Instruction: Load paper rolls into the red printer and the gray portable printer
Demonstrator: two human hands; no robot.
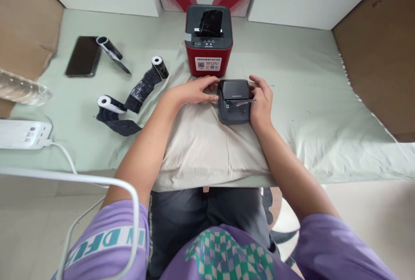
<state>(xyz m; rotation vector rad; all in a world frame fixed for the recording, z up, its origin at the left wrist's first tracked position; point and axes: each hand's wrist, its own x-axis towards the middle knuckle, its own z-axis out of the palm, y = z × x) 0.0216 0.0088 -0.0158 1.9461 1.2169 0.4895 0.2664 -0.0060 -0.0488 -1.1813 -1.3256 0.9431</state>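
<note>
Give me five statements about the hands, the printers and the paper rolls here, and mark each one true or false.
1. Both hands rest on the small grey printer. True: the left hand is at its left side, the right hand at its right.
2. The red printer stands nearer the person than the grey one. False: it stands behind it, farther away.
3. Three paper rolls lie left of the printers. True.
4. The phone lies right of the red printer. False: it lies far left of it.
5. The power strip sits at the table's left edge. True.
</note>
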